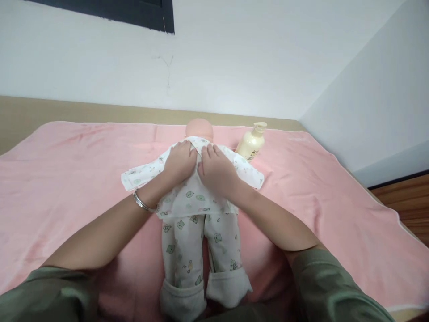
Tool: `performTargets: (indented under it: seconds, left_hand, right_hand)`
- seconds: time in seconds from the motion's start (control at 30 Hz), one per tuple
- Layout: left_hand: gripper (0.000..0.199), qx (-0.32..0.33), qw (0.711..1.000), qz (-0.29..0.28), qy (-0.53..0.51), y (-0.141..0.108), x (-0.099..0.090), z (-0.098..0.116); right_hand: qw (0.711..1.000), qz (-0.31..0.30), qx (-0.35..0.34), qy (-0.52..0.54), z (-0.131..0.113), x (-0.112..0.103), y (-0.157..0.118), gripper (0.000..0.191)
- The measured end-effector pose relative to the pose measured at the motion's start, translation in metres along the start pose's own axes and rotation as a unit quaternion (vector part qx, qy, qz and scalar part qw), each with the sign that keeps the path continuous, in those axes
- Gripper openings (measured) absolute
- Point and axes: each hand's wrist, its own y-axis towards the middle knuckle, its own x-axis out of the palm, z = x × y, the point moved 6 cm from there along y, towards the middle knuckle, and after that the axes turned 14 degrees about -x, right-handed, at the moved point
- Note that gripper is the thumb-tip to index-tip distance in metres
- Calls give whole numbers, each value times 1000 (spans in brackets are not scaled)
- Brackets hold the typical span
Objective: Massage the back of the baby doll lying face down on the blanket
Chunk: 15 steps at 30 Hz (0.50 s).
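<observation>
A baby doll lies on a pink cloth, its bald head pointing away from me. It wears a white printed top and matching trousers with turned-up cuffs. Both my hands rest on the chest of the top, beside its overlapping neckline. My left hand has its fingers bent together on the fabric, with a silver bangle on the wrist. My right hand lies just right of it, fingers close together and curled on the cloth of the top. Whether either pinches the fabric is hard to see.
A cream pump bottle stands on the pink cloth, right of the doll's head. Behind the cloth runs the wooden surface's edge against a white wall. Brown wood shows at the far right.
</observation>
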Motion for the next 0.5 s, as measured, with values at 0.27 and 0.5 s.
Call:
performTargets:
  seconds: [0.27,0.5]
  left_hand:
    - [40,141,983,56,107,-30,1,19]
    - [32,128,985,53,106,-16,-1,10]
  right_hand:
    - [992,-3,70,103,37,8,12,49]
    - [996,18,70,54,19,3,5,51]
